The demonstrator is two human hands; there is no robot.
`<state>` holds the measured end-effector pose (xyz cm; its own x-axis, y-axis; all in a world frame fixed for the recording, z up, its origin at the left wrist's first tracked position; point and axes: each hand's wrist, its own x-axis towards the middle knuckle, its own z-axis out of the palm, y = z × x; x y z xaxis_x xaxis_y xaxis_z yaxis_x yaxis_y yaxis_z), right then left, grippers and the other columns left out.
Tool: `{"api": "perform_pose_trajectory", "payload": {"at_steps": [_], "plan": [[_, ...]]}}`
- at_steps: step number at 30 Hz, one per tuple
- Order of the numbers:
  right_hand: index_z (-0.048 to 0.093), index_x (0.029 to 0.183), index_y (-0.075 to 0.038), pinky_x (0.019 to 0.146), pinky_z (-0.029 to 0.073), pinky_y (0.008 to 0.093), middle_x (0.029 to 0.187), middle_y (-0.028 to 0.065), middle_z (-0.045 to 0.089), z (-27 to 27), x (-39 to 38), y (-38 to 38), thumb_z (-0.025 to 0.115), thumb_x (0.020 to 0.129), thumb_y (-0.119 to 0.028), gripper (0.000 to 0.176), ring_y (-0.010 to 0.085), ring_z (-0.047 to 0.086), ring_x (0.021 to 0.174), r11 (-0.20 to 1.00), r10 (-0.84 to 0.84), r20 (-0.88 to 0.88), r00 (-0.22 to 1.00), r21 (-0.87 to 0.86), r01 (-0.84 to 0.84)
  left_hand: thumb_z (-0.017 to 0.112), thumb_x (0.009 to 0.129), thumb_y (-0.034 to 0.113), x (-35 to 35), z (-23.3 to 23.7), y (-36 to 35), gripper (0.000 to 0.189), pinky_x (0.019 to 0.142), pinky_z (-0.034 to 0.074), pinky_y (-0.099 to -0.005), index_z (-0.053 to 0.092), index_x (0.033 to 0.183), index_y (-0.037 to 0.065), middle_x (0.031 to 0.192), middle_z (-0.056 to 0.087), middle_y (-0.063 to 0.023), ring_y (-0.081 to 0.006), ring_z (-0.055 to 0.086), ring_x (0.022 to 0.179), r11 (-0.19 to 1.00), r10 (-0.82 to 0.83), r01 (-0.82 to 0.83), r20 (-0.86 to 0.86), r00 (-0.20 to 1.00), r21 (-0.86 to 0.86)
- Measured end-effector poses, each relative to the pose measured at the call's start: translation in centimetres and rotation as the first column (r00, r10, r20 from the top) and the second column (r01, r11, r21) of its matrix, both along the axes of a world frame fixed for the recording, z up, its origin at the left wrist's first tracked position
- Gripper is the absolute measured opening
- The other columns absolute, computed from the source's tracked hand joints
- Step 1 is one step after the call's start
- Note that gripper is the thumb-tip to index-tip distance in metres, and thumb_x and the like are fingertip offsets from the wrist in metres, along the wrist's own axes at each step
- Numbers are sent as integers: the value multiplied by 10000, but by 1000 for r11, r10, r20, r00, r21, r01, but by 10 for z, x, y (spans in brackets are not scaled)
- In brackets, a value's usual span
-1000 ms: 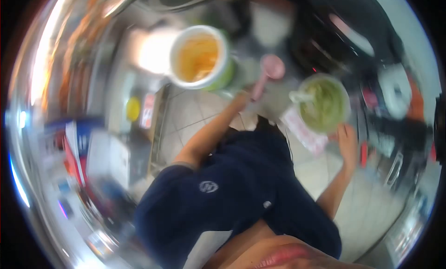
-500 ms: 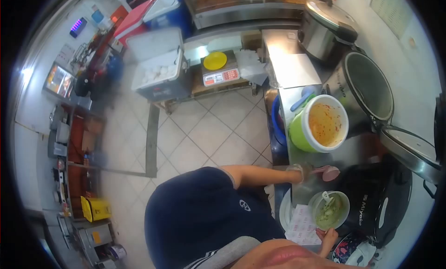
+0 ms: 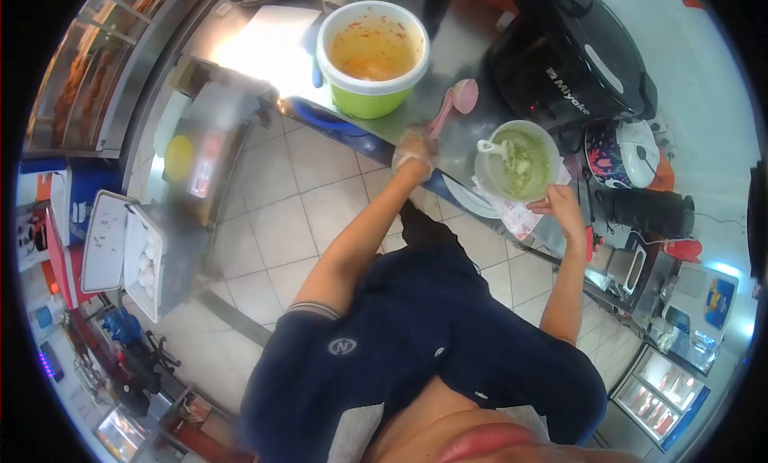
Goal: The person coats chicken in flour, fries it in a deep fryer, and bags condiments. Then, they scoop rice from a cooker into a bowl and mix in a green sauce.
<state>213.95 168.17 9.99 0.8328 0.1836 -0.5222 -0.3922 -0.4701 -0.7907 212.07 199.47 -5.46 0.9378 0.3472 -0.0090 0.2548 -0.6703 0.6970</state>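
My left hand [image 3: 416, 147], in a clear plastic glove, is closed around the handle of a pink ladle [image 3: 464, 97]. The ladle's head lies over the steel counter, between a green tub [image 3: 370, 103] and a white bowl [image 3: 485, 175]. Orange sauce with red bits coats the tub's inside. In the bowl is a pale green mixture [image 3: 526, 163] with a white-handled utensil [image 3: 492, 148] resting in it. My bare right hand [image 3: 560, 211] grips the bowl's near right rim, above a printed paper sheet [image 3: 520, 221].
A black Miyako cooker [image 3: 560, 63] stands behind the bowl. A floral pot [image 3: 608, 153] is to its right. To the left are a yellow plate [image 3: 178, 157] on a scale, and an open cooler [image 3: 148, 263]. Tiled floor [image 3: 272, 223] lies below the counter.
The view has swung to the right, so the counter, tub and bowl appear higher and further left. My left hand still holds the ladle and my right hand remains at the bowl's rim.
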Motion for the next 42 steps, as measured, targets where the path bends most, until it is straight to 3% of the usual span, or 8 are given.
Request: {"api": "perform_pose_trajectory", "payload": {"at_steps": [3, 5, 20, 28, 31, 37, 39, 42], "plan": [[575, 797, 101, 628, 554, 313, 700, 154, 625, -5, 18, 1, 437, 900, -197, 344, 231, 670, 665, 987, 148, 8, 989, -57, -147, 616, 821, 277, -3, 11, 1, 416, 790, 503, -379, 556, 1154, 35, 1055, 615, -160, -316, 617, 916, 996, -57, 56, -14, 998, -63], [561, 747, 91, 575, 524, 298, 659, 136, 608, 24, 24, 25, 462, 887, -187, 327, 209, 663, 637, 884, 426, 90, 900, -255, -393, 618, 838, 404, -22, 57, 6, 503, 721, 525, -355, 552, 1118, -9, 1018, 602, -146, -257, 621, 862, 385, -204, -68, -157, 966, -920], [554, 668, 21, 537, 479, 319, 587, 107, 594, -2, -89, 347, 476, 909, -241, 364, 174, 591, 536, 82, 995, 69, 78, -56, -995, 507, 797, 218, -334, 98, 139, 246, 655, 478, -353, 629, 819, 5, 797, 631, -149, -214, 603, 691, 812, 355, -493, -407, 841, -311], [545, 1103, -9, 934, 380, 410, 988, 203, 596, -177, -46, 576, 544, 829, -239, 357, 339, 551, 981, 905, 312, 923, 224, -218, -365, 492, 790, 157, -675, 4, 158, 136, 646, 434, -364, 542, 737, 42, 682, 501, -94, -226, 510, 657, -16, 953, -813, -255, 163, -582], [462, 1150, -22, 863, 432, 419, 1027, 196, 578, -210, 32, 632, 588, 801, -202, 412, 337, 569, 951, 856, 485, 773, 409, -324, -403, 512, 771, 212, -735, -18, 151, 253, 575, 426, -392, 531, 597, 29, 623, 544, -136, -237, 535, 628, 424, 892, -902, -137, 431, -81], [297, 1244, -48, 720, 538, 436, 1105, 181, 543, -210, 71, 570, 677, 746, -129, 632, 334, 605, 892, 942, 153, 729, 667, 98, -322, 478, 861, 277, -745, -74, 115, 320, 707, 454, -409, 603, 915, -13, 899, 615, -204, -302, 574, 797, -304, 884, -943, -408, -227, -135], [377, 1259, -107, 737, 527, 439, 1169, 217, 527, -114, -91, 568, 599, 825, -141, 488, 334, 599, 904, 834, 358, 65, 932, 428, -350, 470, 890, 301, -745, -75, 132, 362, 753, 447, -395, 591, 1013, -17, 972, 603, -208, -279, 562, 851, -361, 825, -926, -499, -263, -108], [353, 1328, -113, 710, 467, 328, 1123, 173, 523, -147, -182, 612, 600, 855, -232, 547, 217, 545, 824, 472, 810, -386, 441, 876, -100, 484, 885, 278, -768, -113, 168, 361, 780, 445, -382, 589, 1020, -40, 977, 607, -166, -252, 551, 881, -476, 785, -844, -553, -280, -248]]}}
